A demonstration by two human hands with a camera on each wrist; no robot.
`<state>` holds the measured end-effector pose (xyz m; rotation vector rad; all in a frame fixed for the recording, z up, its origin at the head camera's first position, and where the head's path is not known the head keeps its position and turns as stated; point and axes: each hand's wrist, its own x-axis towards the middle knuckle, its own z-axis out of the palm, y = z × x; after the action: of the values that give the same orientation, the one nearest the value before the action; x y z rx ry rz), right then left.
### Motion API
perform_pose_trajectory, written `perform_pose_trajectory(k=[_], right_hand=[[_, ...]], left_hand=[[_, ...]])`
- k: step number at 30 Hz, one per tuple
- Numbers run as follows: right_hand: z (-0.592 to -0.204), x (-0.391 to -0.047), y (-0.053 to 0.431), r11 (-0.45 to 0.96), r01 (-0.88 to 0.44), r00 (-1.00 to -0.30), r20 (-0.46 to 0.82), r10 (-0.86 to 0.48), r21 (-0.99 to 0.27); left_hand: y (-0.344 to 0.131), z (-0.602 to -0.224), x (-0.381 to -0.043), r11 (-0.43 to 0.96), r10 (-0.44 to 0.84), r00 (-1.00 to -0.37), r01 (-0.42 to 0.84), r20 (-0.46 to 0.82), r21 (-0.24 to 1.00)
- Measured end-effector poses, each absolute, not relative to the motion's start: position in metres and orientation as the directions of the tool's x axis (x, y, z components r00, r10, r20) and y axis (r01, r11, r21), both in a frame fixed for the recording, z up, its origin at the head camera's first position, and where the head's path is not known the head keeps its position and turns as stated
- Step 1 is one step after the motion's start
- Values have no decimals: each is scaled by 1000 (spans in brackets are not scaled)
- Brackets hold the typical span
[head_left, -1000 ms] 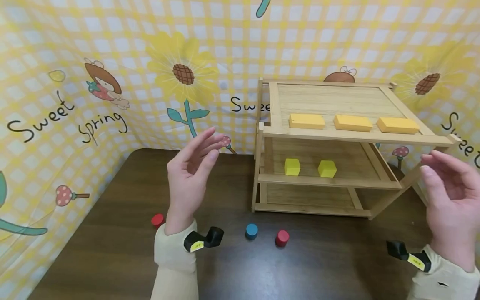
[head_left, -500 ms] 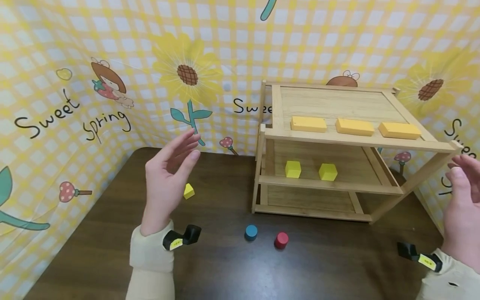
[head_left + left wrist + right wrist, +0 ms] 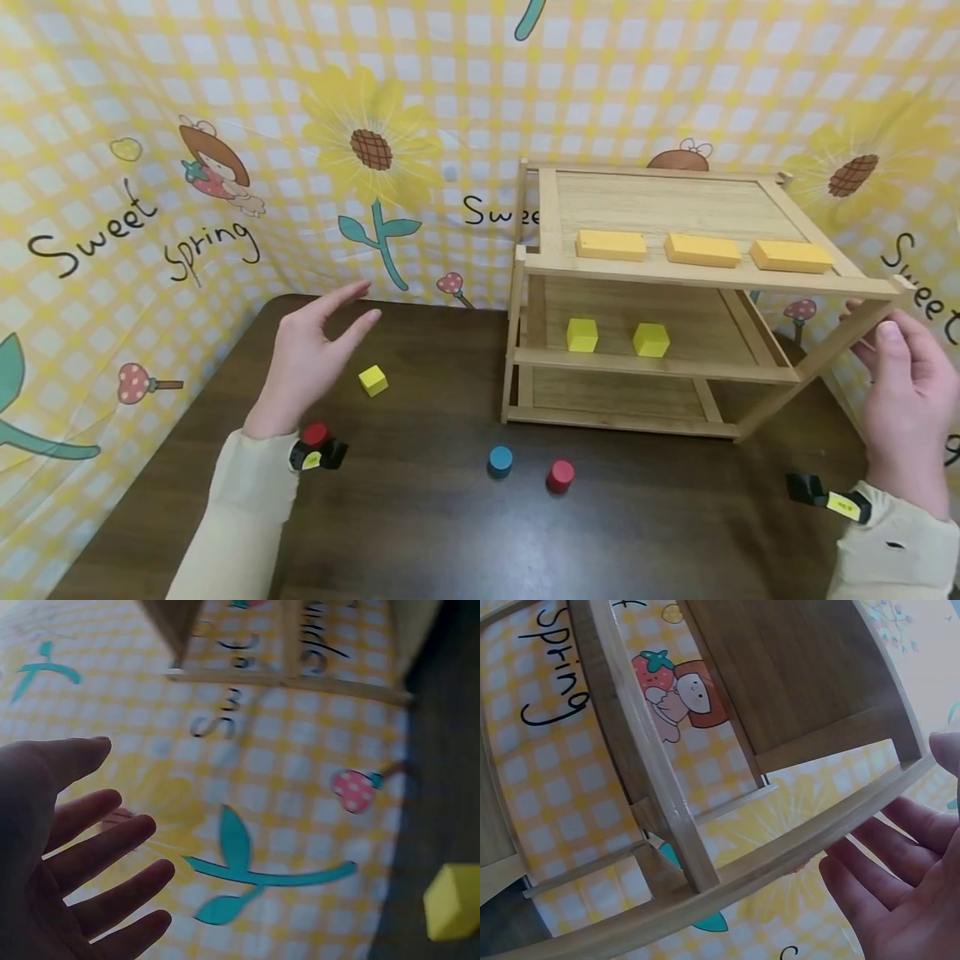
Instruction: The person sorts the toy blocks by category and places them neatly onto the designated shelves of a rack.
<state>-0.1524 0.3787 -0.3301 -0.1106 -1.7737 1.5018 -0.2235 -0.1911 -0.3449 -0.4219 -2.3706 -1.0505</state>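
My left hand (image 3: 311, 350) hovers over the left part of the table with thumb and fingers spread, holding nothing. A yellow cube (image 3: 373, 381) lies on the table just right of it; a red cylinder (image 3: 315, 434) shows beside the wrist. At the far right my right hand (image 3: 911, 400) is at the front right post of a three-tier wooden shelf (image 3: 652, 367). In the right wrist view its fingers (image 3: 907, 847) extend loosely behind the post, with the thumb on the near side.
Three yellow-orange blocks (image 3: 703, 250) lie along the shelf's top tier. On the middle tier sit two yellow cubes (image 3: 582, 335). In front of the shelf stand a blue cylinder (image 3: 500, 461) and another red cylinder (image 3: 560, 476). A checked cloth (image 3: 450, 100) hangs behind the table.
My left hand has moved left and lower, uncovering the yellow cube. The right hand first went right, then came back in, its fingers passing behind the shelf's post.
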Motion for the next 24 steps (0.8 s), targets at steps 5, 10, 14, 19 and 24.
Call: perform_pose_trajectory(k=[5,10,14,19,24], right_hand=[[-330,-156,375,134,-506,-717,502,484,-852],[-330,-160,373,92,-484,-746,465,476,-870],[-331,-163,373,37,-498,-765,459,452,-867],[-337,-164,376,15,-475,-790,434,434,-880],[-343,-163,379,41,-435,-797,406,448,-900]], left_hand=[[-203,-363,-231,749,182,-892,399,414,529],[-218,-378,-238,818,257,-927,360,273,449],[-228,-391,-242,848,287,-938,342,193,404],[-229,-403,-243,845,305,-941,338,146,415],[-225,-411,-242,842,317,-943,329,102,428]])
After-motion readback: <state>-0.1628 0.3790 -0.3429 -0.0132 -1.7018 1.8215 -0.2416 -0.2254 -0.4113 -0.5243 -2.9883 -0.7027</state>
